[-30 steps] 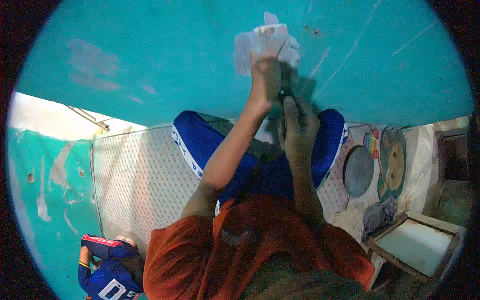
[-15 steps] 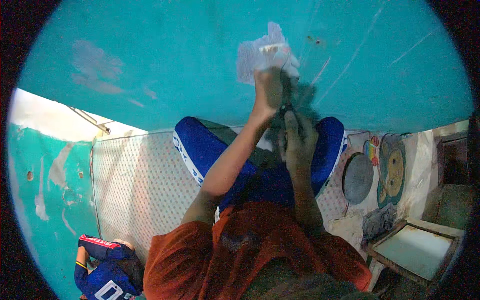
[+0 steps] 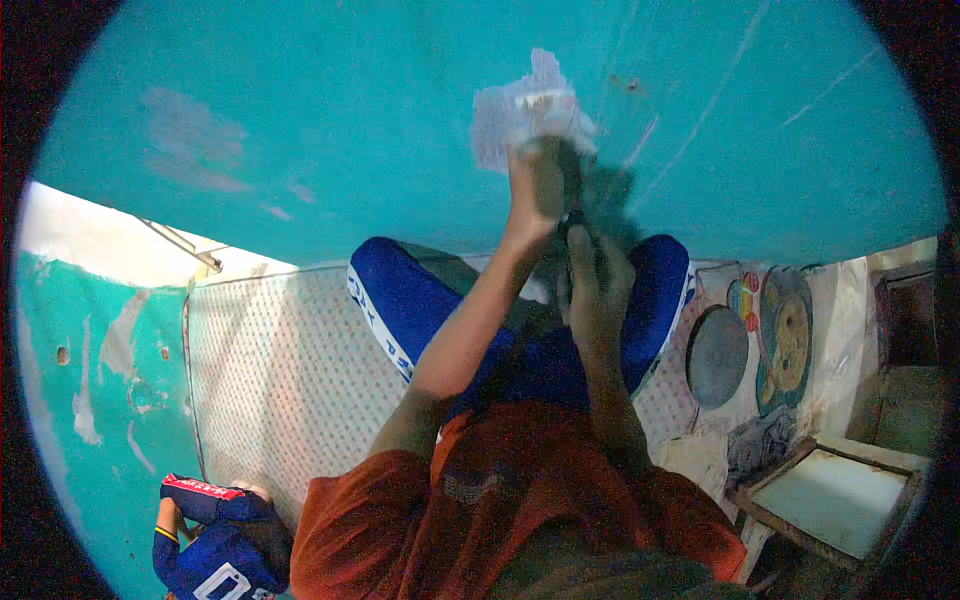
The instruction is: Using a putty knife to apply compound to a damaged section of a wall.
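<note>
Head view: a pale patch point(image 3: 490, 125) is shown on the teal wall point(image 3: 350, 100), and the work appears to be centred on it. By judgement, that work is partway along: the patch is already rubbed or coated to a whitish grey, with an uneven outline. Well apart to the left of the patch, a fainter smear point(image 3: 190, 130) is seen, so some treatment may have been given there too. To the right of the patch, long scratches point(image 3: 715, 110) and a small brown chip point(image 3: 628, 84) are left uncovered; whether these are to be dealt with cannot be told.

The left hand point(image 3: 548, 145) is placed over the lower right part of the patch, its fingers blurred and whitish; whether they are spread or pressed together cannot be told. A light edge point(image 3: 545, 100) is seen just beyond them, against the patch. Below the patch, a dark tool point(image 3: 572, 205) is partly hidden beside the left hand. The right hand point(image 3: 600, 285) is held farther below the patch, and its grip appears to be pinched on the tool's near end. From that grip, the tool is pointed up toward the patch, its far end lost in blur and shadow.
</note>
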The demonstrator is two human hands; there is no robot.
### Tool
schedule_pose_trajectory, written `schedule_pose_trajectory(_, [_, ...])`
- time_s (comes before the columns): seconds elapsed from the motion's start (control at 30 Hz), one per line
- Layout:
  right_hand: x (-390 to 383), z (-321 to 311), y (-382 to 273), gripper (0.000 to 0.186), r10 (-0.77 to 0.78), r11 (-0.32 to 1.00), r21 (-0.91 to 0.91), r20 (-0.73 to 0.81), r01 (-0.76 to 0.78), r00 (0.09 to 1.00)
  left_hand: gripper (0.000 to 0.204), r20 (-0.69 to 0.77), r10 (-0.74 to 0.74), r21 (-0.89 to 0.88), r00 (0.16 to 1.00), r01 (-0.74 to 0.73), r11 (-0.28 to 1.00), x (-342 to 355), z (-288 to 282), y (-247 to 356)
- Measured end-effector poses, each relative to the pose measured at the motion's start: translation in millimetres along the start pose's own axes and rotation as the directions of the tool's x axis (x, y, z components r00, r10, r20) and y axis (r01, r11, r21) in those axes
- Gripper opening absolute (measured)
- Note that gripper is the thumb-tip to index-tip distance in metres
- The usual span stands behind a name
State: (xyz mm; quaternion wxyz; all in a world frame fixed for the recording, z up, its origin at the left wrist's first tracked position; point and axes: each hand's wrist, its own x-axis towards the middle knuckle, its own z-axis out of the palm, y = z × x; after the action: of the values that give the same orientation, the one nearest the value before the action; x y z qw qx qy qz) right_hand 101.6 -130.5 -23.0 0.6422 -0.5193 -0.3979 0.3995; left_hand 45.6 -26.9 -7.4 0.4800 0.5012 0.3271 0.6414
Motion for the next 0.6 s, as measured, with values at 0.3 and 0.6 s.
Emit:
schedule_pose_trajectory(0.3, [-4.1,-1.7,-15.1,0.025,0.188,0.977,-0.108,0.028,-0.184,0.982,0.02,0.063,-0.196,-0.541,0.979,0.198,0.817,5.2,-2.6,-15.4])
schedule_pose_trajectory(0.6, [-2.5,-4.8,-13.6,0.024,0.138,0.989,-0.065,0.08,-0.133,0.987,0.013,-0.098,-0.231,-0.572,0.968,0.136,0.809,-7.8,1.4,-13.1])
